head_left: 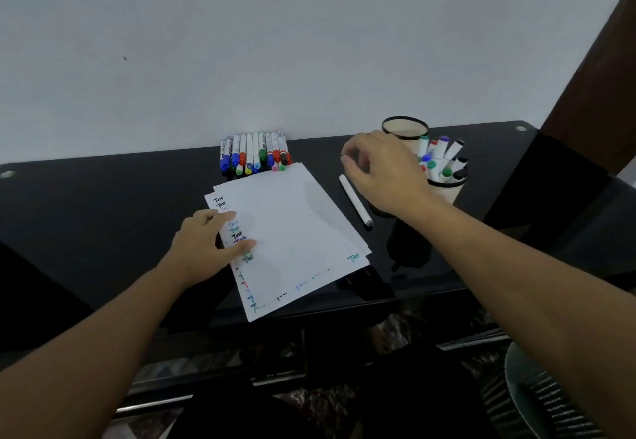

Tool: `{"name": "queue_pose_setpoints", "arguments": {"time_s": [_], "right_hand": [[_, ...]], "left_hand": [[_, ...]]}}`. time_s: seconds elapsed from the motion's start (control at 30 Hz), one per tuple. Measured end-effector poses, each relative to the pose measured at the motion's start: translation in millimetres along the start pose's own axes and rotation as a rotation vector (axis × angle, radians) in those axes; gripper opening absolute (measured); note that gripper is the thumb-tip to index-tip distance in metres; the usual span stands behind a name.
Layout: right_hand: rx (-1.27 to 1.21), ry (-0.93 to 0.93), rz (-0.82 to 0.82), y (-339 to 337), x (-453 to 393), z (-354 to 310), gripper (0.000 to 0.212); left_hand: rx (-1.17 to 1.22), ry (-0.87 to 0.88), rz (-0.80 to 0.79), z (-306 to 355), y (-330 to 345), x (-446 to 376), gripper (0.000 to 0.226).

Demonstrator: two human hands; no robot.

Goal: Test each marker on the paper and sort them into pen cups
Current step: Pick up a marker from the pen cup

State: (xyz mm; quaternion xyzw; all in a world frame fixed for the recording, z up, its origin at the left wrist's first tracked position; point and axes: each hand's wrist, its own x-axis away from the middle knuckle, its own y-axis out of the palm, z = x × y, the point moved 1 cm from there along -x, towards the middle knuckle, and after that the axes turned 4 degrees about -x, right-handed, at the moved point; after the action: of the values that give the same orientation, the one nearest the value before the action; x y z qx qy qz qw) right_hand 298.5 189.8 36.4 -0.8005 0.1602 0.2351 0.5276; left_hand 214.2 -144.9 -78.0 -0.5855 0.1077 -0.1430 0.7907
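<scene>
Fingers of left hand [206, 246] lie straight & spread a bit, flat on the stack of white paper sheets [292, 232], pressing its left edge where handwritten "Test" marks in black, green & teal run down the margin. More small marks in blue, black & teal show along the stack's near edge & near-right corner. Sheets are fanned slightly, lying at an angle on the black glossy tabletop [103, 204].

Right hand [385, 173] hovers above the table, right of the paper, fingers loosely curled downward; nothing visibly held between them, tho fingertips are blurred. Just below/beside it lies a single white marker with grey tip end [356, 200], flat on the table, diagonal, apart from the paper's right edge. Can't tell if the hand touches it.

Row of capped white-barrel markers w/ blue, red, green, black, yellow & pink caps [256, 153] lies side by side at the table's far edge against the pale wall [309, 43], just beyond the paper's top edge.

Two cream pen cups w/ dark rims stand to the right: the far cup [405, 130], behind the right hand, shows no markers above its rim; the near cup [447, 188] holds a bunch of markers [442, 158], caps up, green, blue, purple, red, black. Near cup is partly hidden by the right wrist.
</scene>
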Motion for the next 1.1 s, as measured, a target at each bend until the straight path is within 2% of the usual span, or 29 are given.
{"name": "queue_pose_setpoints", "arguments": {"time_s": [0.13, 0.2, 0.33, 0.5, 0.7, 0.9, 1.0, 1.1], "right_hand": [[-0.056, 0.036, -0.289, 50.8, -13.3, -2.7, 0.023], [-0.08, 0.107, -0.414, 73.0, -20.6, 1.8, 0.03], [-0.132, 0.197, -0.483, 117.4, -43.5, 16.1, 0.032], [-0.144, 0.156, -0.452, 165.3, -86.7, 20.7, 0.031], [-0.196, 0.116, -0.435, 201.8, -122.3, 18.3, 0.021], [-0.043, 0.117, -0.418, 218.2, -130.4, 20.9, 0.018], [-0.05, 0.056, -0.31, 215.3, -125.3, 18.6, 0.01], [-0.051, -0.043, -0.106, 203.7, -117.6, 10.2, 0.005]], "left_hand": [[-0.062, -0.017, -0.011, -7.6, 0.6, -0.6, 0.108], [-0.077, -0.002, 0.033, -8.4, 5.8, 2.8, 0.106], [-0.056, 0.009, 0.076, -11.1, 9.5, 2.9, 0.099], [-0.01, -0.001, 0.098, -16.2, 11.5, 1.2, 0.096], [-0.012, -0.002, 0.096, -20.8, 14.7, -2.4, 0.092], [-0.012, -0.01, 0.093, -22.6, 15.5, -4.3, 0.09], [-0.009, -0.011, 0.1, -22.8, 15.0, -4.6, 0.089], [-0.016, -0.011, 0.11, -23.8, 14.8, -4.7, 0.089]]}}
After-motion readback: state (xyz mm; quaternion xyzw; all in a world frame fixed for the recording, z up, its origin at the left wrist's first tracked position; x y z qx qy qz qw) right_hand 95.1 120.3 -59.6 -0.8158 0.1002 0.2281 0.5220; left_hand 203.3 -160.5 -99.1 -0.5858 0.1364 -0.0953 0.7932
